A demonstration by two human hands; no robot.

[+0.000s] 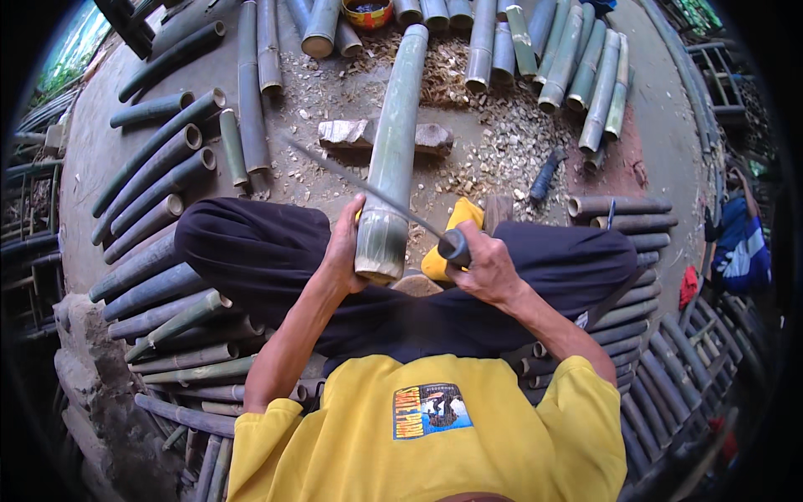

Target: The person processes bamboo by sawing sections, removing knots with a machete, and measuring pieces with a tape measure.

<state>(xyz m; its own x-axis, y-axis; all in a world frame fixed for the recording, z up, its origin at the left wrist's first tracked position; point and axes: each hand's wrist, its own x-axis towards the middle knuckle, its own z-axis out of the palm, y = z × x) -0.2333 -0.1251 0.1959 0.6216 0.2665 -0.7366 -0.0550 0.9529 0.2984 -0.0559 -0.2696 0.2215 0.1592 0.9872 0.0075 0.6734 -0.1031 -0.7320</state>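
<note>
A thick green bamboo pole [391, 159] slants away from me between my knees, its far part resting across a pale wooden block [343, 134]. My left hand [343, 249] is closed around the pole's near end, on its left side. In my right hand [489, 269] is the dark round handle of a long knife [351, 178], gripped with wrapped fingers. Its thin blade points up and left, passing across the pole just above my left hand. Whether the edge touches the bamboo I cannot tell. A yellow cloth-like piece [456, 238], maybe a sock, shows beside the handle.
Cut bamboo lengths [159, 171] lie in rows at left, more [585, 75] at far right and beside my right knee. Wood chips [510, 155] cover the ground. A dark-handled tool [548, 174] and a red-yellow bowl [368, 12] lie beyond. Another person [740, 238] is at the right.
</note>
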